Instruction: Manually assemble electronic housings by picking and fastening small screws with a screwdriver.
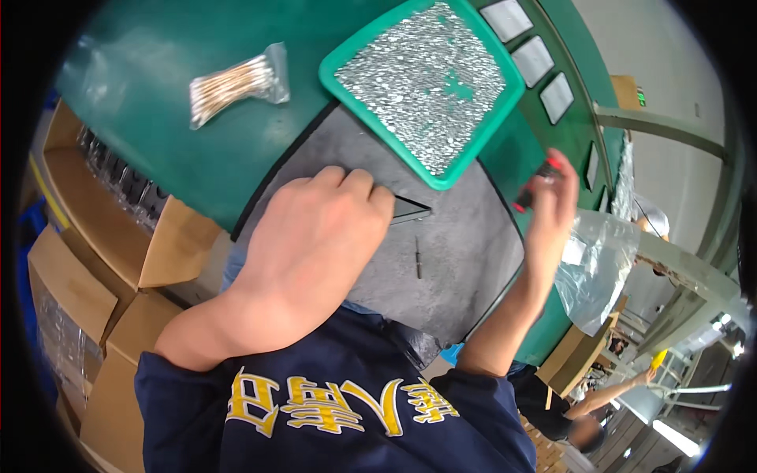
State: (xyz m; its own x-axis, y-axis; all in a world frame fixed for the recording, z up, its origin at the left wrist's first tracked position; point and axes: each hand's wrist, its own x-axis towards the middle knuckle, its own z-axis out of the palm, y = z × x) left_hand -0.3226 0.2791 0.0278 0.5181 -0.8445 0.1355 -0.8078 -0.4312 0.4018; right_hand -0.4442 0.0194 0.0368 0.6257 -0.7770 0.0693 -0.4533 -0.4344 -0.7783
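Note:
My left hand is closed around a pair of dark tweezers, whose tips point right over the grey mat. On the mat, just below the tips, lies a thin dark rod, like a small screwdriver bit. Off the mat's right edge, my right hand grips a short red-and-black handle, slightly blurred; it looks like a small screwdriver. Beyond the left hand stands a green tray holding a great many small silvery metal parts.
A clear bag of cotton swabs lies on the green table. Several flat pale pieces line the far right. A clear plastic bag hangs at the right edge. Open cardboard boxes stand at left. Another person sits at lower right.

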